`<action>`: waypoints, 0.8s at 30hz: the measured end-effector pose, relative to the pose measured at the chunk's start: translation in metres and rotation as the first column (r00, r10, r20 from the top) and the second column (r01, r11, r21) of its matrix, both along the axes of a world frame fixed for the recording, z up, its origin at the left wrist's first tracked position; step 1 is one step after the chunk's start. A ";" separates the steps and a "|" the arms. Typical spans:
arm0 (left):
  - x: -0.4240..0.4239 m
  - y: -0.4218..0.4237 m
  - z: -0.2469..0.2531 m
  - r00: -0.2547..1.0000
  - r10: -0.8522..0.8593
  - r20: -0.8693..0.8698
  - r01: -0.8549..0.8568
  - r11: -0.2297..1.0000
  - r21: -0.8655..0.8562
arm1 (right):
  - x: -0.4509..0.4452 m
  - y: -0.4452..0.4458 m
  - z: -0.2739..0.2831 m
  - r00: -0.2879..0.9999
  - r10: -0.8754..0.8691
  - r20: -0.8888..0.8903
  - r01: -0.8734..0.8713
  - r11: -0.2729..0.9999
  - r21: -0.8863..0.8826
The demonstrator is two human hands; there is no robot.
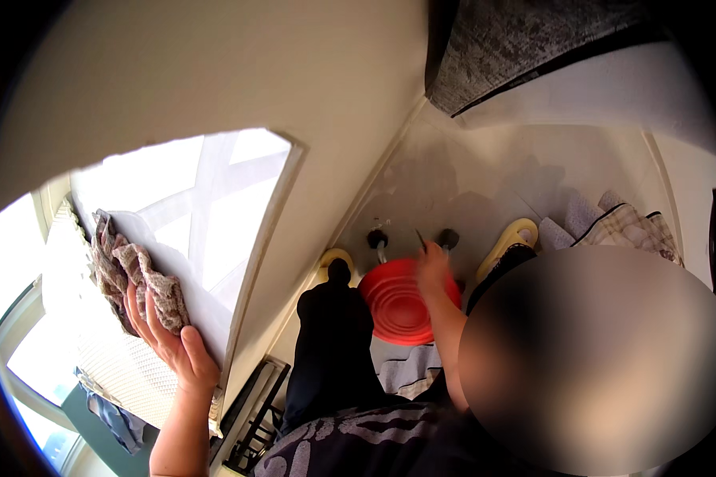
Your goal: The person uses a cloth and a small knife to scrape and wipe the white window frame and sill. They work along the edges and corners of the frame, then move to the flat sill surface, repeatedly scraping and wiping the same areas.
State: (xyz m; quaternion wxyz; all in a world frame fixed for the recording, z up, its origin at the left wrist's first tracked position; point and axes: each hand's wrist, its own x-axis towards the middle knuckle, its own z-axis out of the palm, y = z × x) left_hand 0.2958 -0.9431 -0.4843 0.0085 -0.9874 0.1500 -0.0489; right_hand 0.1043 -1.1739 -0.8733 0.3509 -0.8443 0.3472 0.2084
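My left hand [182,352] lies palm down on a crumpled brown-and-white patterned cloth [161,292], its fingers stretched over the fabric. The cloth rests between a bright white sill [209,292] and a pale woven mesh [137,369]. Low between my legs, my right hand [434,265] is motion-blurred over a red round stool seat [397,310]. A thin dark object [420,239] sticks out from its fingers; its kind cannot be made out. Metal legs with dark feet [377,238] show beyond the seat.
Yellow slippers [522,228] are on my feet beside the stool. Plaid and grey fabric [629,229] lies on the floor at right. A grey textured panel [525,47] juts in from above. A black rack [262,429] stands by the wall. A blurred oval hides the lower right.
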 end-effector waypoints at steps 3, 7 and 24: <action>-0.003 0.003 0.004 1.000 0.005 -0.004 -0.005 1.000 0.022 | -0.001 -0.031 0.026 0.930 0.143 -0.339 -0.124 0.989 0.078; -0.004 0.006 0.007 1.000 -0.015 -0.011 0.015 1.000 0.004 | 0.009 -0.035 0.027 0.953 -0.130 -0.272 0.161 0.982 0.094; -0.022 -0.008 0.008 0.994 -0.004 0.105 0.013 0.997 -0.081 | 0.174 -0.038 0.259 0.060 -0.380 0.923 -0.351 0.858 0.376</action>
